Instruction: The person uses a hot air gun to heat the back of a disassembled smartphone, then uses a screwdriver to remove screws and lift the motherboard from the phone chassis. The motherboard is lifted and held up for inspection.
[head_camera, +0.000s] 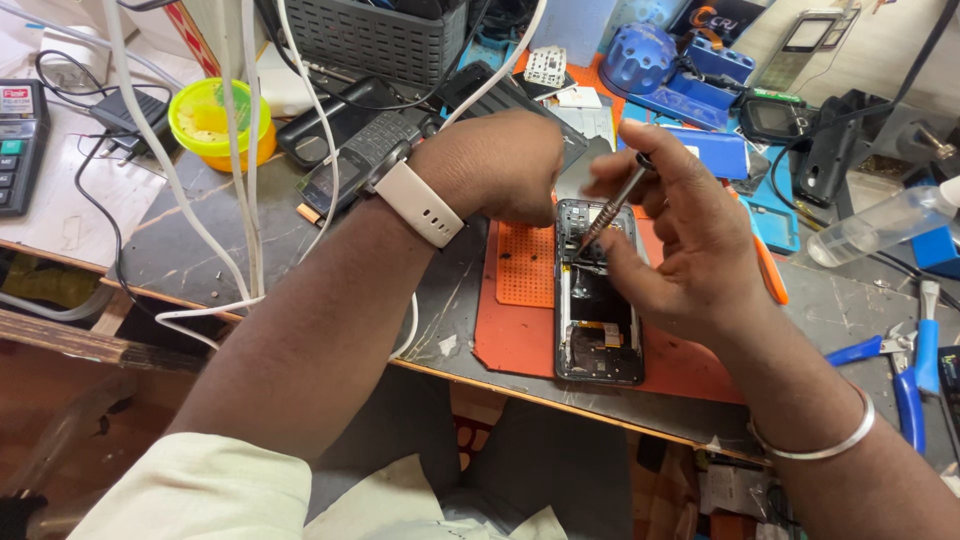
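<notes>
An opened smartphone (598, 320) with its back removed lies lengthwise on an orange work mat (520, 300). My right hand (680, 240) grips a thin metal screwdriver (612, 205), its tip pressed into the upper part of the phone's inside. My left hand (495, 165), with a white band at the wrist, rests curled over the phone's top edge, holding it down. Its fingertips are hidden behind the hand.
Blue-handled pliers (905, 375) lie at the right. A clear bottle (880, 225), a yellow bowl (215, 120), a grey basket (375, 40), a calculator (20, 140), keypad phones (360, 155) and white cables (240, 180) crowd the bench. The bench edge runs below the mat.
</notes>
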